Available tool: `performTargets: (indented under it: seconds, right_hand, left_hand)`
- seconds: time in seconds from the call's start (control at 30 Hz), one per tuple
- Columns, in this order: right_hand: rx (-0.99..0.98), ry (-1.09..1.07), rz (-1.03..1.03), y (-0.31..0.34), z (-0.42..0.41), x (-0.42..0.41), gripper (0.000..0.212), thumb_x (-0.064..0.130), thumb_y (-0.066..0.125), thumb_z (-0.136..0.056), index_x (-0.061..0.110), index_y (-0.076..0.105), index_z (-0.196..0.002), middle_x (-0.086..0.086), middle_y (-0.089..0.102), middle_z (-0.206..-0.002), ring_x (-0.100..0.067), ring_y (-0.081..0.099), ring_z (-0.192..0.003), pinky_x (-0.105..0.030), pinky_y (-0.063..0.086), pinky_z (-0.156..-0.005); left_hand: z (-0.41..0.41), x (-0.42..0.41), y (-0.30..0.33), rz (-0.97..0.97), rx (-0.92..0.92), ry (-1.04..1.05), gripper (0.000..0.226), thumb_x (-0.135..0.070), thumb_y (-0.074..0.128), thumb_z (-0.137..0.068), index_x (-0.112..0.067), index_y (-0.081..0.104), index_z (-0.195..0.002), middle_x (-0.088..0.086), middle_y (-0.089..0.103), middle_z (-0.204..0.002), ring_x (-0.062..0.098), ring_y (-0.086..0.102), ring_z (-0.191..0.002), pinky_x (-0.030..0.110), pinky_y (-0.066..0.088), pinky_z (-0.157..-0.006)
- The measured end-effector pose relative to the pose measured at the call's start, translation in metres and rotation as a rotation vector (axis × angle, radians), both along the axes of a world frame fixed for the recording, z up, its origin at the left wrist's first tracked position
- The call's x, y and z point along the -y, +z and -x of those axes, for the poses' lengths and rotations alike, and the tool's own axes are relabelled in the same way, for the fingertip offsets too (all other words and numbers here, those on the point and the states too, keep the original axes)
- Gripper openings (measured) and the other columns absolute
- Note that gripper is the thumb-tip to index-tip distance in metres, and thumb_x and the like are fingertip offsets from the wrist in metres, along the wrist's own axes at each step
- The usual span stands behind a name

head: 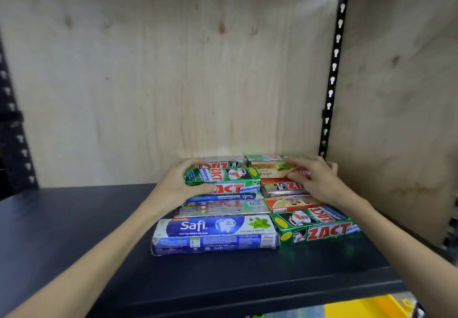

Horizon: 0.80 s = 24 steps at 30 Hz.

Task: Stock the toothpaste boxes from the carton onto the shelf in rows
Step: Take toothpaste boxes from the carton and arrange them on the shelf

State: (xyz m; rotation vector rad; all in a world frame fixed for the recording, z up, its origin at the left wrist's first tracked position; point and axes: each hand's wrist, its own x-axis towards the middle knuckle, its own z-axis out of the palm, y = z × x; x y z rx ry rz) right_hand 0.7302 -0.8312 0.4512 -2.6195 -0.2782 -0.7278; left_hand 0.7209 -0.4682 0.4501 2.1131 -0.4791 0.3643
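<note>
Several toothpaste boxes lie in two rows on the dark shelf [74, 231], toward its right side. My left hand [178, 181] grips the left end of a green Zact whitening box [230, 177] that sits on top of the left row. My right hand [319, 181] rests with spread fingers on a beige and red box [272, 169] at the back of the right row. A blue Safi box [215, 233] lies at the front left and another green Zact box [317, 226] at the front right. The carton is out of view.
A plywood back panel [161, 69] and a plywood side panel [401, 94] close the shelf bay. Black slotted uprights [334, 69] stand at the right corner and the left edge. Something yellow [366, 307] shows below the shelf's front edge.
</note>
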Motion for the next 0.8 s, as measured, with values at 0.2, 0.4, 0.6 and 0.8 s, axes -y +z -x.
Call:
performTargets:
  seconds: [0.2,0.4,0.6,0.8]
  right_hand:
    - [0.157,0.018,-0.046,-0.005,0.049,-0.030,0.039,0.048,0.054,-0.099,0.037,0.059,-0.136,0.015,0.060,-0.134,-0.014,0.037,-0.134,-0.037,0.016,-0.102]
    - [0.111,0.176,-0.071,-0.023,0.106,-0.071,0.043,0.068,0.050,-0.091,0.042,0.066,-0.123,0.032,0.063,-0.110,0.004,0.044,-0.116,-0.035,0.018,-0.099]
    - [0.201,0.184,-0.032,-0.048,0.132,-0.092,0.060,0.086,0.047,-0.079,0.044,0.068,-0.116,0.028,0.060,-0.115,0.001,0.041,-0.121,-0.038,0.015,-0.104]
    - [0.178,0.144,0.004,-0.049,0.140,-0.099,0.064,0.084,0.047,-0.074,0.045,0.066,-0.120,0.025,0.054,-0.105,-0.007,0.045,-0.117,-0.033,0.015,-0.098]
  left_hand:
    - [0.025,-0.009,0.001,0.140,-0.026,0.020,0.055,-0.055,0.076,-0.078,-0.038,0.058,-0.127,-0.014,0.061,-0.124,0.007,0.065,-0.109,0.033,0.058,-0.086]
    - [0.069,-0.036,-0.024,0.116,0.033,0.108,0.047,-0.050,0.071,-0.086,-0.046,0.054,-0.129,-0.017,0.047,-0.131,0.000,0.050,-0.119,0.028,0.044,-0.097]
    - [0.113,-0.046,-0.031,0.031,0.016,0.019,0.057,-0.060,0.081,-0.071,-0.038,0.060,-0.119,-0.007,0.057,-0.115,0.011,0.060,-0.100,0.023,0.050,-0.080]
    - [0.130,-0.050,-0.031,-0.007,-0.026,-0.010,0.055,-0.032,0.089,-0.073,-0.030,0.057,-0.118,-0.008,0.066,-0.107,-0.005,0.062,-0.097,0.008,0.046,-0.074]
